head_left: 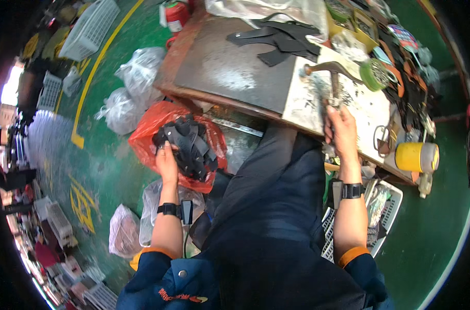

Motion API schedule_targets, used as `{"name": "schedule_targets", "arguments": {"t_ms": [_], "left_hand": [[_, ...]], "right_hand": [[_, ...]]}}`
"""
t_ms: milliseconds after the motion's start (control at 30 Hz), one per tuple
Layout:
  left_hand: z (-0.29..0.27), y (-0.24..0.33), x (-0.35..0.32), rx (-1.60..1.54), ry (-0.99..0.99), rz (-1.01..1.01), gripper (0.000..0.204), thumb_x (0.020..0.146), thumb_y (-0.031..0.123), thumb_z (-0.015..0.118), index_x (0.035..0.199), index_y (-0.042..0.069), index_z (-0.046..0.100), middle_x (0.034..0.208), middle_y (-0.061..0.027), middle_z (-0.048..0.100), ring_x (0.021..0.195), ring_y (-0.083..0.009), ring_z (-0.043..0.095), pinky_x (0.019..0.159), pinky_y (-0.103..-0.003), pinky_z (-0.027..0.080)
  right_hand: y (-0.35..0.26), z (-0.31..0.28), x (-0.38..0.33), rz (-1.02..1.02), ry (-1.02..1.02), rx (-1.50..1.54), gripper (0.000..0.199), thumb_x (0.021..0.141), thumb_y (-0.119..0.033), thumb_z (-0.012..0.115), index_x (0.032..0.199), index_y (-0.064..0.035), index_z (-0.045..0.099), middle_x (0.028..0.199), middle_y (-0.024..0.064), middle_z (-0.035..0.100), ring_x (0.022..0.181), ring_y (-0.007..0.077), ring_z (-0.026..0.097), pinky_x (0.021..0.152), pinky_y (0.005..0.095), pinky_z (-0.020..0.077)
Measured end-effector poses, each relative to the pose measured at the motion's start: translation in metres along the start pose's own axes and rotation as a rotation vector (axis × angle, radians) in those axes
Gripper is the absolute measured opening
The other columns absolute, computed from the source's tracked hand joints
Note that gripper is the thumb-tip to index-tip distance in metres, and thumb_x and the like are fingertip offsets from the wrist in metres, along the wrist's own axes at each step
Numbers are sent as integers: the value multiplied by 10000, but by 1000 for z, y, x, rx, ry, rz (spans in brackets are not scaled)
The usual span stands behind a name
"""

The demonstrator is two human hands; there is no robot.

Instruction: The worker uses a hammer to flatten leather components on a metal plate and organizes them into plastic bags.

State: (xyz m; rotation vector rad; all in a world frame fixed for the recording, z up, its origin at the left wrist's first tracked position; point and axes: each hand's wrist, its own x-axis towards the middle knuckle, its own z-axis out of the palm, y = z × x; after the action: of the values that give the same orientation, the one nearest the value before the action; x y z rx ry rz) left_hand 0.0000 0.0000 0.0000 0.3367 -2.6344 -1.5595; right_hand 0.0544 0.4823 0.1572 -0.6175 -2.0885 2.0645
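My left hand (166,161) reaches into an open red plastic bag (144,135) beside the bench. Its fingers are closed at the edge of the heap of black cut strap pieces (186,147) there, pinching one piece. My right hand (343,129) grips the handle of a hammer (335,68), held over the white work sheet (366,121) on the bench's right part. More flat black strap pieces (284,39) lie in a loose pile at the far side of the bench, away from both hands.
The bench (209,67) has a dark metal top. A green-rimmed round tin (374,75), a yellow container (415,157) and cluttered scraps stand at right. Tied clear bags (142,70) and a red fire extinguisher (176,15) are at left. A white basket (392,206) sits under the bench.
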Motion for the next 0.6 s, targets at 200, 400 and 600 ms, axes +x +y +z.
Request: {"name": "schedule_targets", "arguments": {"t_ms": [200, 400, 600], "left_hand": [[64, 208, 12, -64, -278, 589, 226, 1008, 153, 515, 1076, -10, 655, 923, -88, 668, 855, -179, 655, 801, -313, 500], [160, 300, 51, 126, -430, 1041, 294, 983, 237, 548, 989, -34, 664, 1115, -153, 660, 1061, -313, 611, 954, -385, 460], [197, 302, 66, 453, -406, 1061, 400, 955, 330, 573, 988, -51, 692, 1124, -198, 684, 1099, -379, 611, 961, -457, 475]], "right_hand": [[-3, -12, 3, 3, 3, -24, 288, 994, -227, 589, 1217, -49, 623, 663, -40, 452, 474, 52, 409, 399, 213, 351], [-5, -12, 6, -25, -16, 51, 181, 994, -232, 605, 1011, -52, 614, 614, -43, 490, 458, 46, 425, 403, 219, 370], [-3, -12, -2, -26, 20, 48, 194, 987, -215, 617, 1048, -32, 618, 611, -45, 489, 458, 44, 428, 404, 224, 369]]}}
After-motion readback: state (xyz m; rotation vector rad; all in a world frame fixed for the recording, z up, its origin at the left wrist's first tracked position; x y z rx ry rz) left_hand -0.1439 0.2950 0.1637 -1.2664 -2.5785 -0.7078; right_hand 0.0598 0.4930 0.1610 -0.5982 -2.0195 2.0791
